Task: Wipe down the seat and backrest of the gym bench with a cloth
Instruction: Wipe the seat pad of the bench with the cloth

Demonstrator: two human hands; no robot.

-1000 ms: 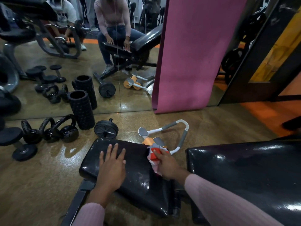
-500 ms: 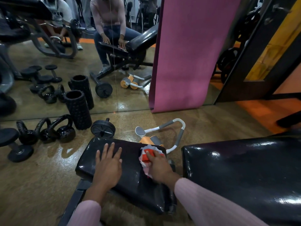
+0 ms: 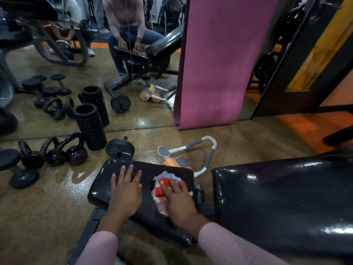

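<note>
My right hand (image 3: 179, 199), fingers flat, presses the crumpled orange-and-white cloth (image 3: 159, 190) onto the glossy black padded seat (image 3: 107, 190). My left hand (image 3: 126, 192) lies flat and empty beside it. Risk, I judge: ungripped, the cloth skids free on slick padding.

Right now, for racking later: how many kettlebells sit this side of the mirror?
3 kettlebells in a row left of the foam roller: left, middle, right. More may be hidden.

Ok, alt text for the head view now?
The right hand presses a red and white cloth on the bench seat, the left hand flat beside it. The backrest lies to the right; kettlebells and a foam roller stand on the floor.
</note>
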